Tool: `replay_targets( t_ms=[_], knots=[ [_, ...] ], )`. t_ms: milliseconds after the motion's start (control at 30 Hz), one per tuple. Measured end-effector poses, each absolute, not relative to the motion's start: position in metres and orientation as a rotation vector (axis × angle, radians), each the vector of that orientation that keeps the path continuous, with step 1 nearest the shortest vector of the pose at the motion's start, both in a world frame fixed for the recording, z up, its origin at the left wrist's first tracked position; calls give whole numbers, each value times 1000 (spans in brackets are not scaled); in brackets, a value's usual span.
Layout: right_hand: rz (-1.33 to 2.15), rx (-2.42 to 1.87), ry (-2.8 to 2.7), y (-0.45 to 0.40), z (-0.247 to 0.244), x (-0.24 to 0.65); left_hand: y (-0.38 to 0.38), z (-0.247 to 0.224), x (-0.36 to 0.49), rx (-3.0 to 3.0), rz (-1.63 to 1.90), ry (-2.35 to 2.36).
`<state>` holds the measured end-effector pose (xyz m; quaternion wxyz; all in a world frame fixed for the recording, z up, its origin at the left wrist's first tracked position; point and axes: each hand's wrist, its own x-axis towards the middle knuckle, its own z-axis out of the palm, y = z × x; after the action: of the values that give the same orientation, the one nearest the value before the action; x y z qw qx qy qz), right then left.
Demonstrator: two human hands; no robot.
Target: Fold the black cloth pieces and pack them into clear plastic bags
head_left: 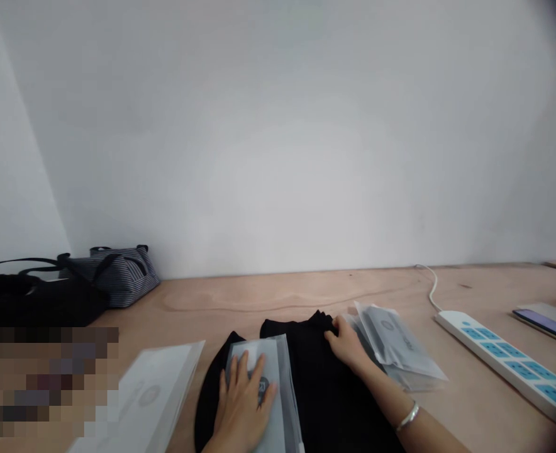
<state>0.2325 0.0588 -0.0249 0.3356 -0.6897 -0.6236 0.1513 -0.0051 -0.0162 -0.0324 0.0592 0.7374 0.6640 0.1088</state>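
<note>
The table (221, 297) spreads beneath both hands. On it the black cloth (328, 399) lies beneath and between the left hand (244, 402) and the right hand (346, 343), its visible length running away from the body, near end out of view. The right hand is nearer its far edge, pinching a gathered fold there. Under the left hand, palm down with fingers spread, a pouch (277, 368) points its long axis away too. Another pouch (150, 393) lies left of that hand; packed pouches (391, 336) sit just right of the right hand.
</note>
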Motion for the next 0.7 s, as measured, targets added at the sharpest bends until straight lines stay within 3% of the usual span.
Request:
replay_targets(
  t_ms=[267,400,700],
  knots=[
    [135,-1885,-1737,56,-6,221,-17,-31,-3,2213,340,2105],
    [-2,-1762,-2136,35,-11,202,-13,-27,-10,2157,414,2145],
    [-24,-1861,-2315,29,-42,196,12,-30,-56,1872,977,1809]
  ],
)
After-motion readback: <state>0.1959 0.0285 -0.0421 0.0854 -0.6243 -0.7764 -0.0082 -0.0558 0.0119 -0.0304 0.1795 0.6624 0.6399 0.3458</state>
